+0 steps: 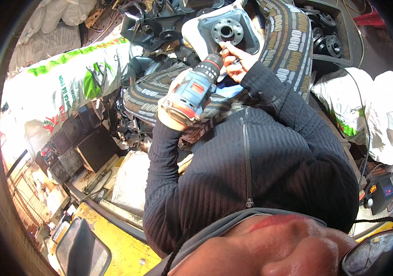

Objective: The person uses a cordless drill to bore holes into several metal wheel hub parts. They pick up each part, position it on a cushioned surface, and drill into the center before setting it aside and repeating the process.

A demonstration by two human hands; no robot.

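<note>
On the left, the left hand [167, 116] is wrapped round the drill [192, 92], its grip firm enough to bear the weight, chuck turned up and away from the body. To work well here, I would judge, the wrist should stay straight behind the drill, so that its nose lines up squared with the hub [234, 33] rather than leaning in from one side. The trigger is best left alone while fingers are so near the chuck.

In the middle, the hub sits in the grey housing [250, 45], just beyond the chuck, its flange and ring of holes facing up. A steady housing matters: if it rocks, the drill could slip off a small part.

To the right of the chuck, the right hand [239, 65] has its fingers curled, with thumb and forefinger brought together at the flange's near edge. Those tips should be drawn clear of the chuck, and the cuff [254, 79] too, before anything spins.

As for what is hard to see: the left palm and the trigger are hidden by the drill; its nose is lost near the fingers, and whether the right fingertips pinch something small I cannot tell. The housing's far edge is cut off at the top.
</note>
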